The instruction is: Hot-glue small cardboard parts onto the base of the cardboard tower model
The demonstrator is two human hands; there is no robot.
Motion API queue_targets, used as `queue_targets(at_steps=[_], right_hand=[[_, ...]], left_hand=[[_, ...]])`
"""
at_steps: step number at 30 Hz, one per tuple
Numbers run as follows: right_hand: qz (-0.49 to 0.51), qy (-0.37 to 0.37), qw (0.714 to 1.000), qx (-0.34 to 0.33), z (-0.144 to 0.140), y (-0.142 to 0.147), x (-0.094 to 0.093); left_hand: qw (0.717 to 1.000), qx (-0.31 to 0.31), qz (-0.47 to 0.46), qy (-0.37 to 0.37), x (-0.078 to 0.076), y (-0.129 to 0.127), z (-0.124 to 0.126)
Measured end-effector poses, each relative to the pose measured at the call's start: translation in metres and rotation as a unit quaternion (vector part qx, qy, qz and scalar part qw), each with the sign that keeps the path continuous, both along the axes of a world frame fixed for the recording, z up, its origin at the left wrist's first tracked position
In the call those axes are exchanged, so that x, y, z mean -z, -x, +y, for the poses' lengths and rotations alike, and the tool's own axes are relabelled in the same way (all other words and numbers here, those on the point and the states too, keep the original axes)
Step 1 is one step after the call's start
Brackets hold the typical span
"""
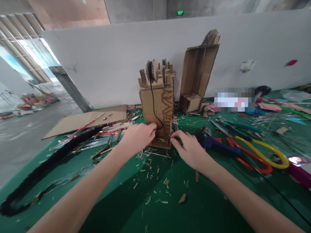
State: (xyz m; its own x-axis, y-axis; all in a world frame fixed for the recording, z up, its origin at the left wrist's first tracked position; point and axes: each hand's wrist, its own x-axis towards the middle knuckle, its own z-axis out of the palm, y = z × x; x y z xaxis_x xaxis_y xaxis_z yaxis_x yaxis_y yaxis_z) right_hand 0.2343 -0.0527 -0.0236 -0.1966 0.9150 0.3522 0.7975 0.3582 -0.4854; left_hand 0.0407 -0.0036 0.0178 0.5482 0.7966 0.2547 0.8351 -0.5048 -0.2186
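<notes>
A tall cardboard model [149, 103] stands upright on the green table, with round cardboard pulleys [152, 70] mounted on its top. From the pulleys a black cord [154, 105] hangs down the front and curves back toward my left hand [139, 136]. That hand is closed in a pinch on the cord near its lower end. At the model's lower right edge, my right hand [186, 145] has thumb and forefinger pressed together; what lies between them is too small to make out.
Behind to the right leans an open cardboard box [200, 71] against the white wall. Scissors with red and yellow handles [261, 152], a blue glue gun [218, 145] and green-handled pliers [240, 126] lie right. Flat cardboard [85, 119] and a black fuzzy strip [53, 158] lie left.
</notes>
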Motion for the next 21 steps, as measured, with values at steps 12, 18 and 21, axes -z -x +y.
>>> queue_targets(at_steps=[12, 18, 21], right_hand=[[-0.016, -0.06, 0.998, -0.016, -0.0074, 0.0004, -0.0043], [-0.041, -0.033, 0.999, 0.015, -0.0038, 0.0018, -0.0013], [-0.057, -0.052, 0.997, -0.005, -0.0049, 0.0002, -0.0008]], left_hand=[[1.0, -0.014, 0.024, 0.01, -0.0024, -0.0016, -0.0012], [1.0, -0.009, 0.017, 0.012, -0.0022, -0.0016, -0.0002], [1.0, -0.011, 0.019, 0.009, -0.002, -0.0012, 0.0]])
